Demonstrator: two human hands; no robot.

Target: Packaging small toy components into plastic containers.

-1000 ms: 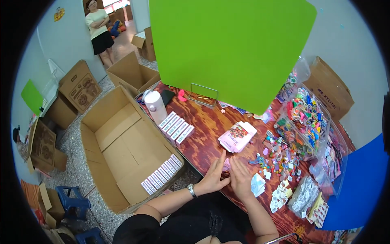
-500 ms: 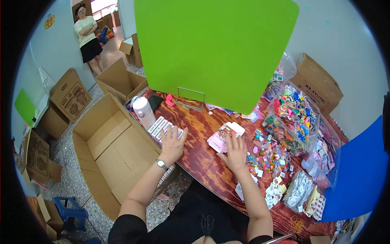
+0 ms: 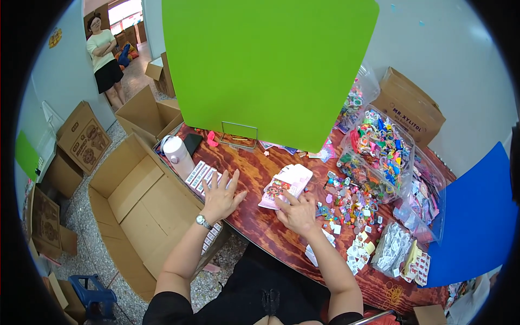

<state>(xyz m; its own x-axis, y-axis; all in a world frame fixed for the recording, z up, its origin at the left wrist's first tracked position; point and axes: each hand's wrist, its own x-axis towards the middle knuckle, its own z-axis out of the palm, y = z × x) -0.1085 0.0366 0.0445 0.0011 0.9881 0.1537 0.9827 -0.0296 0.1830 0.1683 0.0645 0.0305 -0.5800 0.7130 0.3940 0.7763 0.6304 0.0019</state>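
My left hand (image 3: 219, 199) lies flat with its fingers spread, at the table's left edge. Its fingertips reach the near end of a row of small white printed boxes (image 3: 198, 174). A white bottle (image 3: 177, 154) stands just beyond them. On the wood-grained table (image 3: 250, 216), my right hand (image 3: 299, 213) rests with fingers stretched out. Its fingertips touch the near side of a pink and white printed packet (image 3: 273, 190), partly fanned with white pieces at its far end. Small colourful trinkets (image 3: 352, 203) lie scattered right of that hand.
A large open cardboard box (image 3: 138, 203) stands left of the table. Clear bags of colourful plastic charms (image 3: 382, 146) and a bag of white slips (image 3: 394, 250) sit at the right. A green board (image 3: 265, 70) rises behind a wire stand (image 3: 238, 135). A person (image 3: 105, 57) stands in the doorway.
The view has shifted slightly. My right hand has slid nearer to me along the pink packet, whose white pieces now show more. My left hand stays by the white boxes, fingers still spread.
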